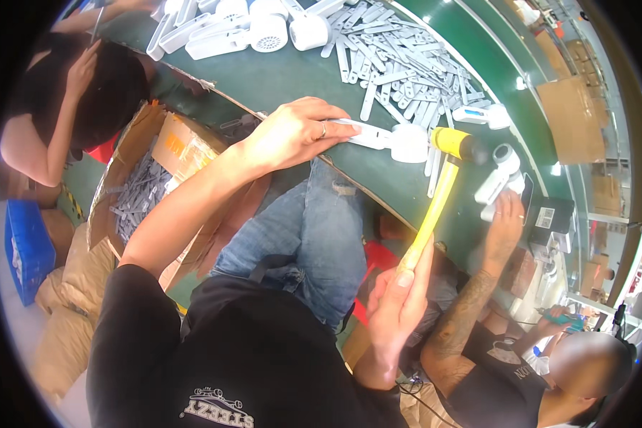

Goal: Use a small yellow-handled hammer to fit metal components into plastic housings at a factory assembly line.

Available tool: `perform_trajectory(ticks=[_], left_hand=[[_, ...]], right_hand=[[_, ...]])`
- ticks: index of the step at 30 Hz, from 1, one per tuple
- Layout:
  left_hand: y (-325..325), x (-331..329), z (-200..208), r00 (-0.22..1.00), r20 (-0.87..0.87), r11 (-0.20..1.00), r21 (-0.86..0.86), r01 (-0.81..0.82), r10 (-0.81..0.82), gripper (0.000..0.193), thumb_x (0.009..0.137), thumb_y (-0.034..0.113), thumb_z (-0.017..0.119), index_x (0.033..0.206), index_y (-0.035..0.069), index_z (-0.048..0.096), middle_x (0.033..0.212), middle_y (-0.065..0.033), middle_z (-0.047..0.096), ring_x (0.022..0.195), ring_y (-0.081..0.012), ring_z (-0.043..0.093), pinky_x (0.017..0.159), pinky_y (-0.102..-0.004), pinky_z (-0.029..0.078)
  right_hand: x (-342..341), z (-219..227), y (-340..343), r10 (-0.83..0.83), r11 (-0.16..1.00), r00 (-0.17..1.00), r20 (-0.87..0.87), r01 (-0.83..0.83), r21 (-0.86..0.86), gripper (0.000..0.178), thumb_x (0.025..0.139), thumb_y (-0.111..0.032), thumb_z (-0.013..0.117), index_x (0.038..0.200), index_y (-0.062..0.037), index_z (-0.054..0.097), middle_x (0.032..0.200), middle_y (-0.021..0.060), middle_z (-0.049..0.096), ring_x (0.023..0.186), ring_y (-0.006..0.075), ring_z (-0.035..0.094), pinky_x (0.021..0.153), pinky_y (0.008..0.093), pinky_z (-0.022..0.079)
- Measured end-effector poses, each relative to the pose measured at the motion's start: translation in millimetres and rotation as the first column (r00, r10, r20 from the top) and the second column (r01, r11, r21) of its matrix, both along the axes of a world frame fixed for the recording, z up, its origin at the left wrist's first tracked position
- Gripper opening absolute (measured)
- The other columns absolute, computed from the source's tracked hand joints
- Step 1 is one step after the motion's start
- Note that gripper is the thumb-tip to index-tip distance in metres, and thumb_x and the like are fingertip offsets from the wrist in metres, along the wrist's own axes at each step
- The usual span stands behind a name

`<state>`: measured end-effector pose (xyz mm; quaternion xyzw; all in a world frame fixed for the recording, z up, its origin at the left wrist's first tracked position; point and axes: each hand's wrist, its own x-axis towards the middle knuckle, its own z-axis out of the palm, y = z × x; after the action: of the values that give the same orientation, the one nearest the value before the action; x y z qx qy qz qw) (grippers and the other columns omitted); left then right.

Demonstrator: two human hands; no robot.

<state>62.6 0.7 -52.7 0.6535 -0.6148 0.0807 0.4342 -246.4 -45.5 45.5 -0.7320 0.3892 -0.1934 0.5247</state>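
Note:
My left hand (pixel 292 132) is closed around the handle of a white plastic device (pixel 409 144) with a long handle and a round head. The device lies flat at the near edge of the green work table (pixel 264 82), its head pointing right. In my right hand (pixel 399 303) is the yellow handle of a hammer (pixel 439 203), fingers wrapped round its lower end. The hammer's yellow and black head is raised beside the device's round head, apart from my left hand.
Loose grey plastic strips (pixel 406 64) are heaped behind the device, with several similar white devices (pixel 267 32) to their left. A carton (pixel 132 203) of grey parts stands left of my legs. At right, a co-worker's hand (pixel 505 221) touches another white device (pixel 496 182).

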Motion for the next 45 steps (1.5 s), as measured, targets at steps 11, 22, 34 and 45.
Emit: perform_trajectory(ticks=[11,22,34,45], left_hand=[[-3.7,5.3,-6.7,0.998,0.028,0.998,0.003,0.055,-0.055,0.037,0.090,0.012,0.082,0.127,0.015,0.078,0.108,-0.0103,0.076,0.096,-0.0314,0.072,0.085,-0.0415,0.059],[12.1,4.7,1.1,0.975,-0.190,0.989,0.116,-0.092,0.113,0.061,0.089,0.018,0.084,0.146,0.014,0.063,0.110,-0.0102,0.078,0.088,-0.0276,0.068,0.093,-0.0419,0.048],[229.5,76.2,42.0,0.312,-0.304,0.355,0.096,-0.930,0.900,0.029,0.094,0.013,0.081,0.123,0.011,0.081,0.118,-0.0082,0.081,0.098,-0.0125,0.074,0.088,-0.0281,0.058],[206.1,325.2,-8.4,0.489,-0.089,0.488,0.338,-0.805,0.868,0.058,0.107,0.047,0.060,0.145,0.003,0.064,0.137,-0.0226,0.071,0.127,-0.0295,0.069,0.109,-0.0383,0.049]], right_hand=[[17.5,-29.6,-15.1,0.061,0.977,0.980,-0.188,-0.097,-0.188,0.056,0.111,-0.010,0.046,0.166,-0.0021,0.036,0.074,0.0043,0.059,0.058,0.0101,0.054,0.055,0.0265,0.044],[23.8,-39.4,-10.8,0.098,0.974,0.995,-0.026,-0.102,-0.202,0.058,0.112,-0.022,0.051,0.164,-0.0003,0.037,0.086,0.0143,0.065,0.068,0.0205,0.062,0.063,0.0348,0.051],[-30.4,-60.6,-79.3,-0.301,0.951,0.945,0.128,0.288,0.113,0.054,0.118,-0.029,0.040,0.170,-0.0190,0.029,0.074,0.0008,0.045,0.045,0.0054,0.037,0.035,0.0223,0.031],[-21.4,-51.6,-136.0,-0.504,0.820,0.861,-0.062,0.455,-0.348,0.066,0.097,-0.031,0.081,0.149,0.0010,0.056,0.117,0.0214,0.075,0.101,0.0354,0.074,0.089,0.0445,0.056]])
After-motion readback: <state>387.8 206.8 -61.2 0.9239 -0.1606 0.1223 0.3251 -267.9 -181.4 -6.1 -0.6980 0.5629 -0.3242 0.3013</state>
